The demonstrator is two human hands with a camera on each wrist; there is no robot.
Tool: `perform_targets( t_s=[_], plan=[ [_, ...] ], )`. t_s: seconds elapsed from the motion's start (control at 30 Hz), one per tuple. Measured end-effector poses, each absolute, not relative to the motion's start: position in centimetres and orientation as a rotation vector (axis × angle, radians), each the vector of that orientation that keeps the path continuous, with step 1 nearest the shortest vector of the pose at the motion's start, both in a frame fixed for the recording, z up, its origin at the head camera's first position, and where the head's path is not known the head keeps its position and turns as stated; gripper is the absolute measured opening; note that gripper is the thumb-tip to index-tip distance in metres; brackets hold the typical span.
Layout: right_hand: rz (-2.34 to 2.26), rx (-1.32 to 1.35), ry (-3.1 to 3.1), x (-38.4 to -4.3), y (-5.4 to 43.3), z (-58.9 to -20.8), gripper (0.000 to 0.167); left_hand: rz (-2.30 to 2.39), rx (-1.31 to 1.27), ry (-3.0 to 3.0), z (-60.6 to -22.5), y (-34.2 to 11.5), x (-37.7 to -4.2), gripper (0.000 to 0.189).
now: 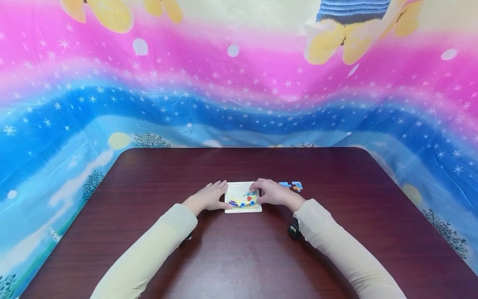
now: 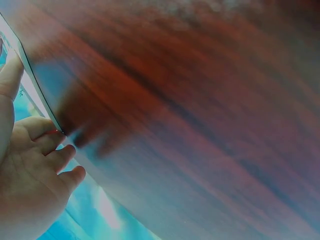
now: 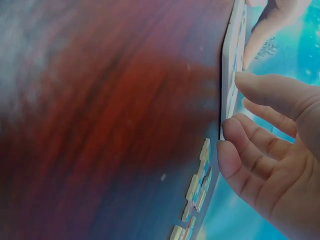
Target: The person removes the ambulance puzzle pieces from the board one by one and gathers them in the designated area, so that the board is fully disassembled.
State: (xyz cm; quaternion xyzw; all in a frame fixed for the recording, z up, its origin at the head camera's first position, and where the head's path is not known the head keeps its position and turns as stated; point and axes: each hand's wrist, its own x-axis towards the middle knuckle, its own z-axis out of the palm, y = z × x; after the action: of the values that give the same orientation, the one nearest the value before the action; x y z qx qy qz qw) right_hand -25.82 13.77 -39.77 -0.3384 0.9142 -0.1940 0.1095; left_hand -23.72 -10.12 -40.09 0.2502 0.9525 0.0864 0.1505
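Near the middle of the dark table [image 1: 239, 257], as the head view shows, lies a white-rimmed tray [image 1: 243, 212], with a truck picture [image 1: 243, 202] showing across its lower part and a paler area above and to the left of it. The left hand [image 1: 210, 197] is at the tray's left side, its fingers fairly straight and reaching to the upper left corner, while its thumb reaches over the lower left part, next to the front of the truck. The right hand [image 1: 275, 192] is at the other side, palm down, with fingers and thumb arched: the forefinger reaches the top right of the tray and the thumb comes over the right rim near the truck's rear. Whether they pinch anything there, I cannot tell. Just beyond the right hand, on the table, lie loose puzzle pieces [image 1: 297, 185], blue and orange, one partly hidden. Both forearms are in pale sleeves [image 1: 332, 232], and a patterned cloth [image 1: 239, 83] hangs behind the table. From the left wrist, the tray appears as a thin slanting edge at the far left; the thumb is over it, and the other fingers are slightly bent, their tips beside the rim near a corner. From the right wrist, the tray is seen almost edge-on; the thumb tip is at its face, the fingers are gently curved and a little apart close to the rim, and the pieces lie nearby.
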Motion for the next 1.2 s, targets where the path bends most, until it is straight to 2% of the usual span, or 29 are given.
perform_targets(
  t_s=[0.43,0.67,1.2],
  plan=[
    [-0.521,-0.986,2.694,-25.77,13.28,-39.80,0.040,0.270,0.713,2.728,-40.07,-10.16,-23.80,0.080],
    [-0.521,-0.967,2.688,-25.81,13.20,-39.78,0.042,0.321,0.728,2.716,-40.18,-10.32,-23.88,0.086],
    [-0.498,-0.997,2.713,-25.94,13.14,-39.84,0.039,0.230,0.723,2.741,-40.42,-10.19,-23.90,0.083]
  ],
)
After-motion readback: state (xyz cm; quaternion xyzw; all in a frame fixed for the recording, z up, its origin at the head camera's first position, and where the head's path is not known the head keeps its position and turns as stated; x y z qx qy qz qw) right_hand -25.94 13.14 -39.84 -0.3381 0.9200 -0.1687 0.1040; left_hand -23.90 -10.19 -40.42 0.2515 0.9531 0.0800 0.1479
